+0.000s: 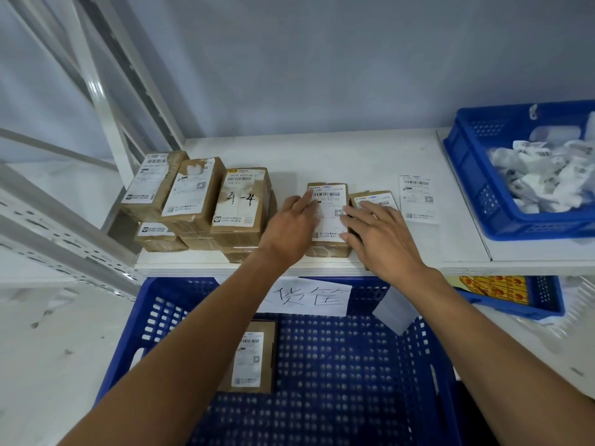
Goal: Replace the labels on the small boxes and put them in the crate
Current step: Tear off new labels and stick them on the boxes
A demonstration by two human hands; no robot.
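A small brown box [328, 201] with a white label lies on the white shelf [354, 156]. My left hand [291, 225] lies flat on the label's left side with its fingers straight. My right hand [380, 236] presses the label's right edge and covers part of a second small box [375, 197] beside it. A loose label sheet [418, 197] lies flat to the right. Below the shelf stands a large blue crate [338, 365] holding one labelled box [249, 358].
Several labelled brown boxes [199, 201] are stacked at the shelf's left. A blue bin [476, 175] of crumpled label scraps sits at the right. A smaller blue basket [515, 294] with yellow packs sits below right. Metal rack struts [106, 101] rise at the left.
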